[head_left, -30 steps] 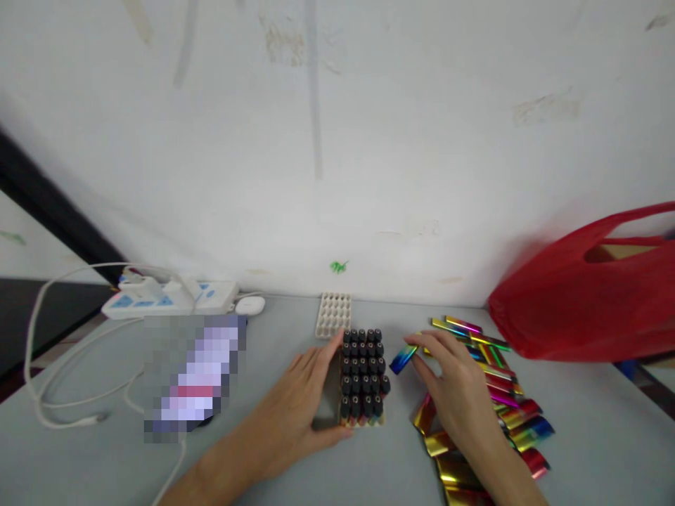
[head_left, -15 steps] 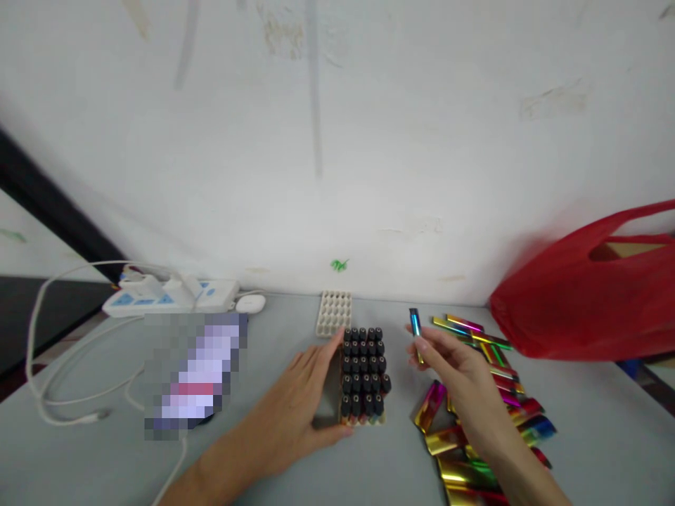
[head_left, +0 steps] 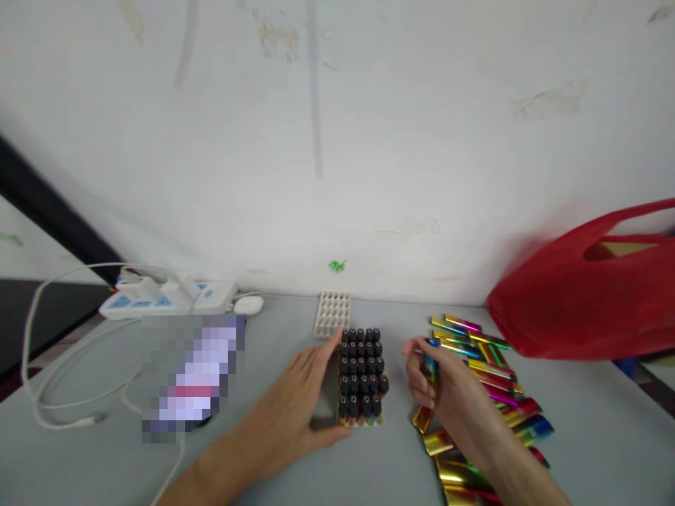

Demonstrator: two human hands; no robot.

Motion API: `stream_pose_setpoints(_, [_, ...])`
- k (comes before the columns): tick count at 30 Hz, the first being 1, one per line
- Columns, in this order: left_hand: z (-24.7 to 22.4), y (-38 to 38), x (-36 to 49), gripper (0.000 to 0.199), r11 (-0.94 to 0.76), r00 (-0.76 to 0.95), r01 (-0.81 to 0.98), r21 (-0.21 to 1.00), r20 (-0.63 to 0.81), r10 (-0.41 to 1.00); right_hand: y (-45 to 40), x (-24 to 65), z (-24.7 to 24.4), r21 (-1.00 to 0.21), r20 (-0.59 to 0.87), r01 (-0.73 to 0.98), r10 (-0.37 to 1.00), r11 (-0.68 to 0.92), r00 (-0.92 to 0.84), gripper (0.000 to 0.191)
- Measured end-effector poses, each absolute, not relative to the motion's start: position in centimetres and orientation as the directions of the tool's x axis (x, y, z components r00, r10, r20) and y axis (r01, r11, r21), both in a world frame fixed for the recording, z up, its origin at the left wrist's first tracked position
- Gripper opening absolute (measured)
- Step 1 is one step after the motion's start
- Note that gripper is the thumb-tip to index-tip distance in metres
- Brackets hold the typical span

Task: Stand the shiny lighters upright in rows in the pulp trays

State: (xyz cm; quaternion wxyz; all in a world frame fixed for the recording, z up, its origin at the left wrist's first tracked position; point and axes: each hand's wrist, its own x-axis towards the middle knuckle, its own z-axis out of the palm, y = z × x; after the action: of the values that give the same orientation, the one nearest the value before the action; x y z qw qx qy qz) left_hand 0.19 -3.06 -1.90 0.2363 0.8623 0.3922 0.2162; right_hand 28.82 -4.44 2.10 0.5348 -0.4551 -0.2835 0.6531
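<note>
A pale tray (head_left: 382, 420) is packed with upright lighters (head_left: 361, 365), their black ends pointing up. My left hand (head_left: 295, 400) steadies it from the left, thumb at the near corner and index finger by the far corner. Right of the tray, my right hand (head_left: 440, 383) has its fingers curled round a shiny blue-and-gold lighter (head_left: 430, 369), which they partly cover. Under and beyond that hand lies a loose pile of shiny metal lighter shells (head_left: 464, 472) in gold, red, green and blue. My wrist hides some of them.
Behind the packed tray, a second pale tray with holes (head_left: 333, 313) lies near the wall. To the left are a pixelated phone (head_left: 203, 376), a white power strip (head_left: 169, 299), a white case (head_left: 248, 304) and looping cables (head_left: 32, 351). A red bag (head_left: 574, 302) stands at right.
My right hand has lowered slightly and turned. Its fingers now close further round the lighter, which showed upright at the fingertips before. My left hand and the packed tray have stayed put.
</note>
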Motion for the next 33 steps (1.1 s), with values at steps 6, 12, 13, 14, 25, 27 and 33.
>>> stream_pose_setpoints(6, [-2.0,-3.0,0.2,0.143,-0.583,0.6,0.589,0.559,0.18,0.779,-4.8,28.6,2.5,-0.769,-0.395,-0.504,0.912,-0.392,-0.107,0.054])
stream_pose_setpoints(12, [-1.7,-3.2,0.4,0.136,-0.594,0.592,0.545,0.592,0.23,0.773,-4.7,28.5,2.3,-0.783,-0.403,-0.496,0.913,-0.376,-0.057,0.057])
stream_pose_setpoints(13, [-1.6,-3.2,0.4,0.136,-0.594,0.592,0.542,0.595,0.232,0.772,-4.7,28.4,2.3,-0.792,-0.392,-0.49,0.919,-0.363,-0.046,0.056])
stream_pose_setpoints(14, [-1.5,-3.2,0.4,0.137,-0.593,0.592,0.542,0.596,0.229,0.772,-4.7,28.3,2.3,-0.798,-0.384,-0.488,0.923,-0.353,-0.039,0.056])
stream_pose_setpoints(25, [-1.2,-3.2,0.5,0.135,-0.578,0.598,0.56,0.593,0.193,0.778,-4.7,28.2,2.0,-0.833,-0.342,-0.444,0.938,-0.329,-0.053,0.061])
stream_pose_setpoints(27, [-1.2,-3.2,0.5,0.135,-0.572,0.593,0.563,0.597,0.19,0.782,-4.8,28.0,2.1,-0.837,-0.35,-0.434,0.936,-0.333,-0.041,0.061])
stream_pose_setpoints(33, [-1.1,-3.3,0.7,0.137,-0.569,0.589,0.572,0.591,0.187,0.786,-5.3,27.3,2.5,-0.879,-0.32,-0.365,0.947,-0.308,-0.027,0.059])
